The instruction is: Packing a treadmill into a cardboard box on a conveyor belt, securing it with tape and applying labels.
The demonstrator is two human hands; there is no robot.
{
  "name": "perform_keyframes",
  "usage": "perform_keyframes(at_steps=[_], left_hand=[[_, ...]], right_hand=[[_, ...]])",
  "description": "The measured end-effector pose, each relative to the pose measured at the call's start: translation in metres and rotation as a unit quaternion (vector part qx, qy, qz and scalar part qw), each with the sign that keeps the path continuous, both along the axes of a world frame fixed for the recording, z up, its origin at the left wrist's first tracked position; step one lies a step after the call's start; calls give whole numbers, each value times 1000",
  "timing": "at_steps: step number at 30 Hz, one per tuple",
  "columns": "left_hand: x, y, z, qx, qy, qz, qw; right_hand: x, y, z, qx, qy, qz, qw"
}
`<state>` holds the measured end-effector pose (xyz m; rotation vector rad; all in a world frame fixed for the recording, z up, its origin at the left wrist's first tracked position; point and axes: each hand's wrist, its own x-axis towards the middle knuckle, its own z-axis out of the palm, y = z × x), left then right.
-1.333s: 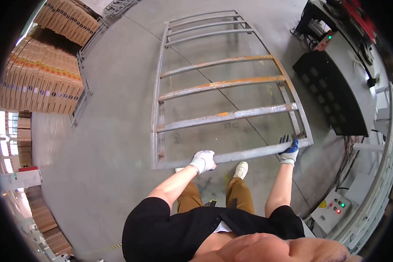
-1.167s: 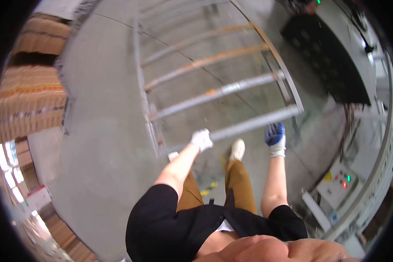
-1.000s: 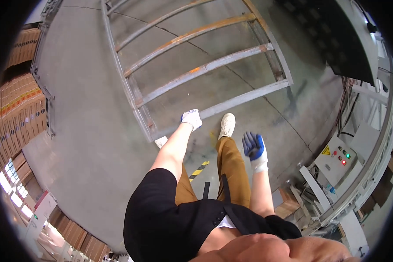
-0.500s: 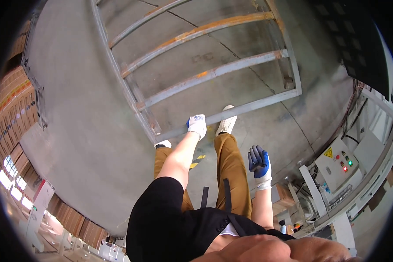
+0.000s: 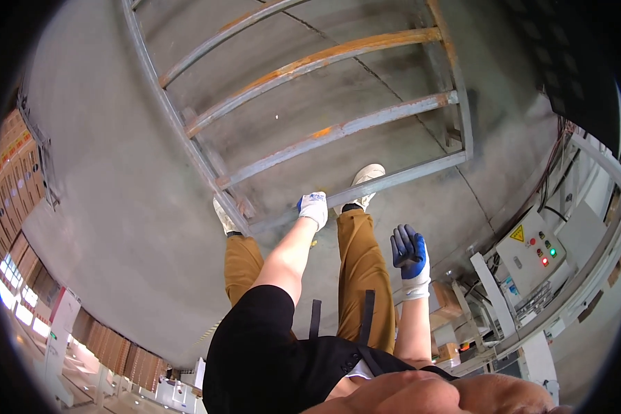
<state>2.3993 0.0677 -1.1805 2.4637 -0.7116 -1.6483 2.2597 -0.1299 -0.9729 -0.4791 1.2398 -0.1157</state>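
A large rusty grey metal frame point(image 5: 338, 127) with several crossbars lies on the concrete floor in front of me. My left hand point(image 5: 314, 207), in a white and blue glove, is closed around the frame's near bar. My right hand point(image 5: 409, 252), in a blue-palmed glove, hangs free beside my right thigh with fingers spread, holding nothing. My feet in pale shoes stand at the frame's near edge.
A grey control box point(image 5: 535, 248) with coloured lamps and a warning sign stands at the right among cables and metal posts. Stacks of brown cartons point(image 5: 14, 179) line the far left. Bare concrete floor point(image 5: 103, 172) stretches to the left of the frame.
My right hand has let go of the frame's near bar and dropped back beside my thigh. My left hand has stayed on the bar, and my view has swung down toward my legs.
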Motion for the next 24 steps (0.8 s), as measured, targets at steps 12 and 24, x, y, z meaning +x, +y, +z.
perform_keyframes(at_steps=[12,24], left_hand=[[10,56,59,-21,-34,-64,997],[109,366,259,-32,-269,309,911]], right_hand=[[32,34,18,-5,39,11,999],[40,162,113,-127,-132,296,937]])
